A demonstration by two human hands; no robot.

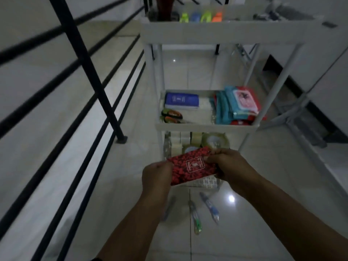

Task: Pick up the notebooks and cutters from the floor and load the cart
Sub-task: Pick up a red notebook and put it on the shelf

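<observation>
Both hands, left (157, 175) and right (228, 166), pinch red patterned notebook (192, 166) at frame centre, before white three-tier cart (207, 126). Blue notebook (181, 100) already on middle shelf; green-tipped cutter (194, 217) and blue cutter (210, 206) left on floor, lower centre.

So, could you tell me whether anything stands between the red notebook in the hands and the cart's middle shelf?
Nothing visible does. Both the left hand and the right hand hold the red notebook in front of the cart, below its middle shelf. That shelf's open centre lies between the blue notebook and the wipe packs.
</observation>
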